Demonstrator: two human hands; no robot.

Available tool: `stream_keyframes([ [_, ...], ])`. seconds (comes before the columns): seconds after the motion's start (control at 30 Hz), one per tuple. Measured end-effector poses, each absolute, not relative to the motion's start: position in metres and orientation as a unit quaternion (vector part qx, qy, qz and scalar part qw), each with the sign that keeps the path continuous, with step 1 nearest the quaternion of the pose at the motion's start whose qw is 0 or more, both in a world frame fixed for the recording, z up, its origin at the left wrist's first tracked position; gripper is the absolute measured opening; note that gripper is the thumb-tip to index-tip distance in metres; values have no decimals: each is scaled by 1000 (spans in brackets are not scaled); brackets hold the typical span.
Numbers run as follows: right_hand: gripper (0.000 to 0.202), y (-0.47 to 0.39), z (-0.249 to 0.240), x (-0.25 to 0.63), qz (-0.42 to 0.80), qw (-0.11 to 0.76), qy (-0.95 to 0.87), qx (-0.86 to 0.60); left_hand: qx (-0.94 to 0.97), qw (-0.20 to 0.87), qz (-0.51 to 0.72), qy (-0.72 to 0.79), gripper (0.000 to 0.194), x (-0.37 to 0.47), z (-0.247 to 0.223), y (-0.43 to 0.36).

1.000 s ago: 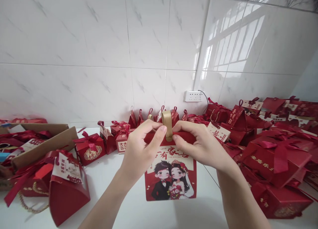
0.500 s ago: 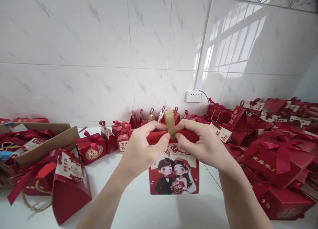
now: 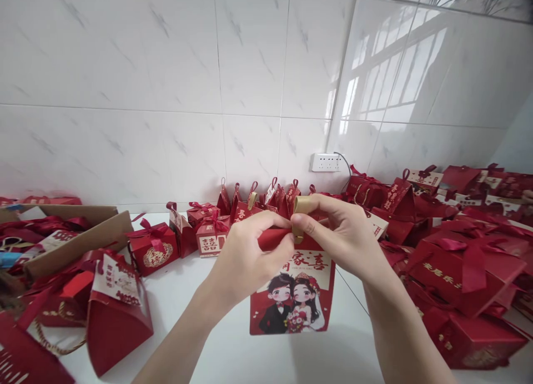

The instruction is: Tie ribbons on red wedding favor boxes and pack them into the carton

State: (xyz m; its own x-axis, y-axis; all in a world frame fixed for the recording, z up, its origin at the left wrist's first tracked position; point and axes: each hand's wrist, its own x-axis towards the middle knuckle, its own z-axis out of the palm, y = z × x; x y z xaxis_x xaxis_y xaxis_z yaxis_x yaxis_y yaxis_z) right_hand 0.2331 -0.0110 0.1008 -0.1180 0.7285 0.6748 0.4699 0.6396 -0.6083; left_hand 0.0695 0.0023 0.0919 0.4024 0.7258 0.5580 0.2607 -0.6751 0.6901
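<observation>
A red gift box (image 3: 266,316) with a cartoon bride and groom on its front hangs upright between my hands, above the white table. My left hand (image 3: 254,251) pinches the box's top edge just left of the gold ribbon. My right hand (image 3: 339,234) is closed on the gold ribbon loop (image 3: 303,205), thumb in front, at the top of the box. The fingertips of both hands are close together there. The back of the box is hidden.
An open cardboard carton (image 3: 104,226) of red items stands at the left, with a red pouch box (image 3: 116,331) before it. Small red boxes (image 3: 156,248) line the wall. Many red boxes (image 3: 478,339) pile up at the right. A power strip (image 3: 327,162) is on the wall.
My right hand has taken hold of the gold loop, which now leans rightward. The box has tilted and dropped slightly. A red item has appeared at the bottom left corner.
</observation>
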Motion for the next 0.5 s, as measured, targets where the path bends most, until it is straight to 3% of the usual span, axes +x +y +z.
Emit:
stream_keyframes([
  [0.23, 25, -6, 98, 227, 134, 598, -682, -399, 787, 271, 464, 303, 10, 69, 92, 8],
  [0.5, 20, -9, 99, 224, 100, 594, -694, -394, 775, 280, 471, 315, 13, 74, 91, 7],
])
